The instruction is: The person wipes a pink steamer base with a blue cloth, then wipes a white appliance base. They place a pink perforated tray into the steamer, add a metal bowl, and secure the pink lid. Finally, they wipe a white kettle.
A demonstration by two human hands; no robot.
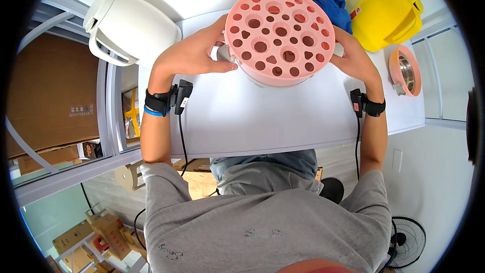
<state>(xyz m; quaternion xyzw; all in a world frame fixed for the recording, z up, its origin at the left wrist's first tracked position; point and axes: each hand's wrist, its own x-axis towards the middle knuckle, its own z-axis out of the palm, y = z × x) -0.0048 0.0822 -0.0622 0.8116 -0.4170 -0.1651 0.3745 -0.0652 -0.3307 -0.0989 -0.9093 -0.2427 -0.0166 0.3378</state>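
Note:
A round pink steamer [273,77] with a perforated pink plate [266,31] on top is at the far middle of the table. Holes of several sizes, mostly round, run through the plate. My left hand [194,50] grips its left side by a pale handle [226,53], the thumb in front and the fingers partly hidden behind. On the other side, my right hand [355,59] grips the right handle [339,49], its fingertips partly hidden by the pink body. The steamer's top tilts toward me. Whether its base touches the table, I cannot tell.
A white jug [136,25] stands far left. A blue cloth [326,1] and a yellow jug [384,17] are far right. Close to the white table's [262,121] right edge sits a pink bowl-like piece [414,73] with a metal inside. Black cables [183,144] hang from both wrists.

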